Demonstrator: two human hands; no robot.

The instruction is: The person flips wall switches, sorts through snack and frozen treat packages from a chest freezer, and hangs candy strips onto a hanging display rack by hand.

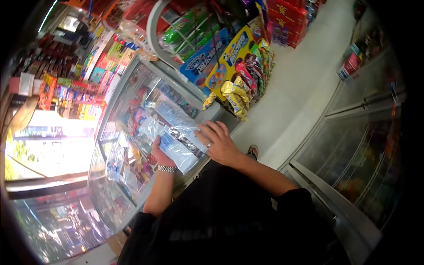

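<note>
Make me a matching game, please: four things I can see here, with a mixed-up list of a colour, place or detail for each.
1. left hand
2. right hand
3. plastic-wrapped pack
4. red boxes

A. near the top edge of the view
B. ring on a finger
C. mostly light blue
D. bracelet at the wrist

Pairs: 1-D, 2-B, 3-C, 4-A

Glossy, smooth clear-plastic package (179, 149)

Packet (176, 152) over glass-topped case (170, 73)
</note>
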